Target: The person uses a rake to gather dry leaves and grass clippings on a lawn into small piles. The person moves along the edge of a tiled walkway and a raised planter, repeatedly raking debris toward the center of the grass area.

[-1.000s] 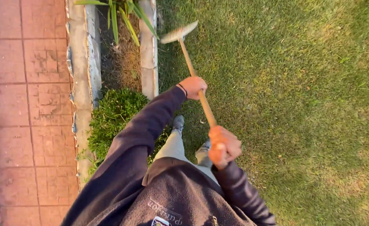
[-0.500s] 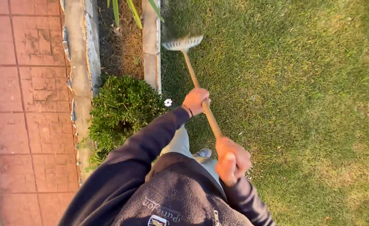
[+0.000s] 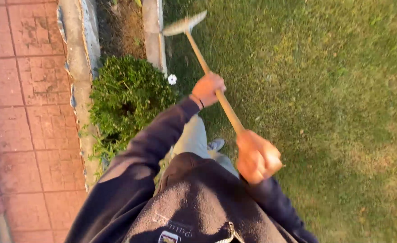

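Long wooden-handled rake [image 3: 209,74], gripped tight by left hand [image 3: 208,89] and right hand [image 3: 257,156], fingers curled shut. Head [image 3: 185,24] on green grass [image 3: 324,90] beside kerb [image 3: 152,31]. No pile yet; lots left.

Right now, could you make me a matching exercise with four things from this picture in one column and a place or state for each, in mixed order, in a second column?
Things:
1. rake head
2. left hand
3. right hand
4. white flower

Places or states:
A. closed around the top end of the wooden handle
B. at the edge of the green bush
C. over the grass, close to the concrete curb
D. gripping the handle partway down

Pairs: 1-C, 2-D, 3-A, 4-B
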